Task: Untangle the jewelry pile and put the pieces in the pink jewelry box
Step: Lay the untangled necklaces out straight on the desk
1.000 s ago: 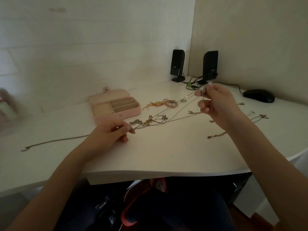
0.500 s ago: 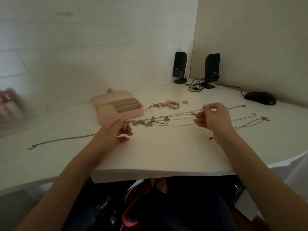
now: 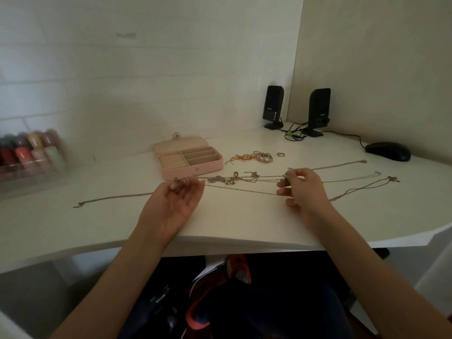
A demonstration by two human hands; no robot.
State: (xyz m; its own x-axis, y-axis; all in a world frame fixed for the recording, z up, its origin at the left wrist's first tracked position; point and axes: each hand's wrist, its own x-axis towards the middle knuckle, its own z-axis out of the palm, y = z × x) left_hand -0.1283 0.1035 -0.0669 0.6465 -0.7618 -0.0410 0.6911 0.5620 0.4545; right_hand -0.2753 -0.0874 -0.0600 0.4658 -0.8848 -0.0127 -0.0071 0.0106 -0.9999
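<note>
Surface [image 3: 244,223]: white; carries everything.
Pink jewelry box [image 3: 188,160]: open, toward far edge, nearer left hand.
Tangled chains [image 3: 234,178]: stretched left-right between the hands, parallel to near edge.
Left hand [image 3: 175,204]: pinches chain end.
Right hand [image 3: 302,189]: pinches the other end.

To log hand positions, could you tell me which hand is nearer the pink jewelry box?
Left. The left hand sits just before the pink jewelry box; the right hand is farther right.

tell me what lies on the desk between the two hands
In the head view, tangled chains with charms and one thin chain stretch from left hand to right hand.
</note>
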